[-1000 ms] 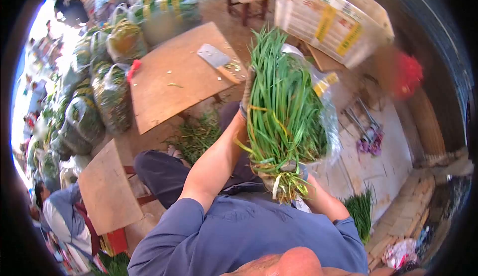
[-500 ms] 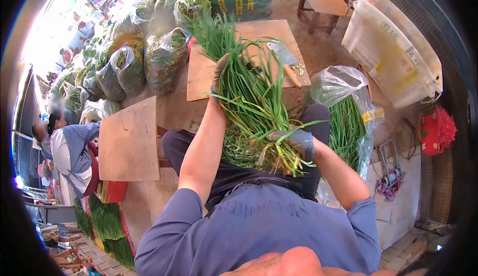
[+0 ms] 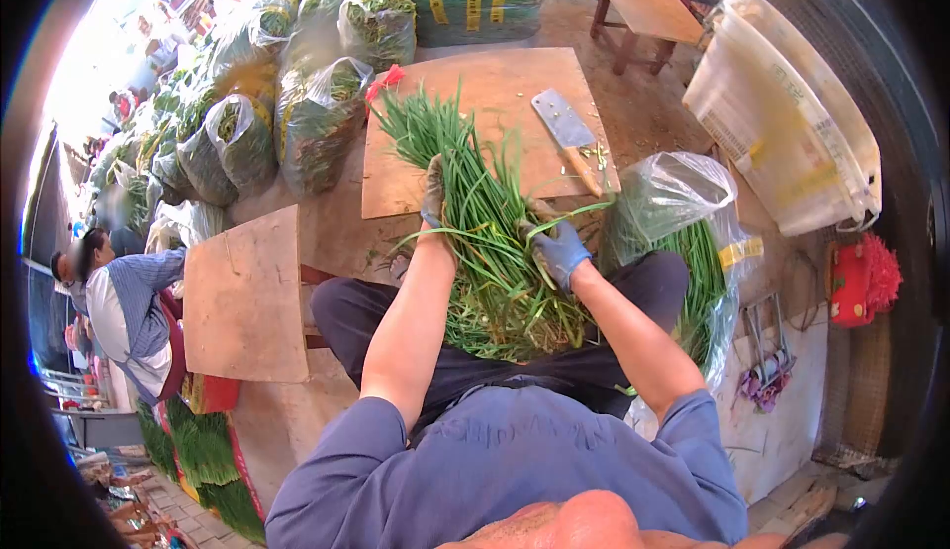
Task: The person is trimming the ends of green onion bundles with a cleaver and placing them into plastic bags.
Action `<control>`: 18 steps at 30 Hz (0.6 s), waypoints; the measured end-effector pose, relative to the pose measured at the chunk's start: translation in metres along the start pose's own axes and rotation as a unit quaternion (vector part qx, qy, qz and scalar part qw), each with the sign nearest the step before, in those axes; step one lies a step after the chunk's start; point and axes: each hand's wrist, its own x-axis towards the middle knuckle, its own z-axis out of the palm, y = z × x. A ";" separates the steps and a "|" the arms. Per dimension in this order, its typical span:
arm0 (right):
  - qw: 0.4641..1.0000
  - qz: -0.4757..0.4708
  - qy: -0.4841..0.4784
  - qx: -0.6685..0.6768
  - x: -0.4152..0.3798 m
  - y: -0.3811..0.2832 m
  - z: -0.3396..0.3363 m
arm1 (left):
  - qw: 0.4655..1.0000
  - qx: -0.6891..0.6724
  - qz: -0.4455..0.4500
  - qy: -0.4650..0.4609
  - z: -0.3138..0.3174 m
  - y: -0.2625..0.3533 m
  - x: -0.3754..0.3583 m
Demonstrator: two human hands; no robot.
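Glare upper left — blown white, fisheye-curved edges

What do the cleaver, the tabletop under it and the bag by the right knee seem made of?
Cleaver: blade likely steel, grey sheen; handle perhaps wood, tan. Tabletop: probably plywood, smooth, brown, flat. Bag: likely plastic film, glossy, creased, transparent.
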 end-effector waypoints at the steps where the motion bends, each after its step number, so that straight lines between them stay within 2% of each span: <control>1: 1.000 -0.007 0.006 -0.019 0.003 0.005 0.002 | 0.999 0.018 0.023 0.030 -0.010 0.005 0.006; 3: 0.999 -0.050 -0.002 -0.010 0.005 0.022 0.006 | 0.992 0.052 0.070 0.095 -0.029 0.012 0.012; 5: 0.991 -0.125 -0.023 0.045 0.008 0.039 0.009 | 0.993 0.063 0.065 0.081 -0.005 0.015 0.000; 8: 0.994 -0.105 -0.031 0.028 0.009 0.034 0.016 | 0.996 0.050 0.051 0.058 0.003 0.019 -0.009; 10: 0.988 -0.142 -0.042 -0.040 0.011 0.033 0.014 | 0.995 0.052 0.062 0.051 0.010 0.020 -0.010; 11: 0.983 -0.161 -0.046 -0.073 0.013 0.033 0.012 | 0.998 0.040 0.049 0.017 0.014 0.024 -0.013; 13: 0.989 -0.098 -0.065 -0.089 0.014 0.027 0.010 | 0.997 0.027 0.067 0.015 0.059 0.010 -0.026; 15: 0.973 -0.149 -0.069 -0.161 0.016 0.019 0.006 | 0.998 0.008 0.060 0.011 0.067 0.008 -0.025; 18: 0.991 -0.107 -0.078 -0.034 0.009 -0.002 0.004 | 0.992 0.110 0.039 -0.042 0.050 0.018 -0.019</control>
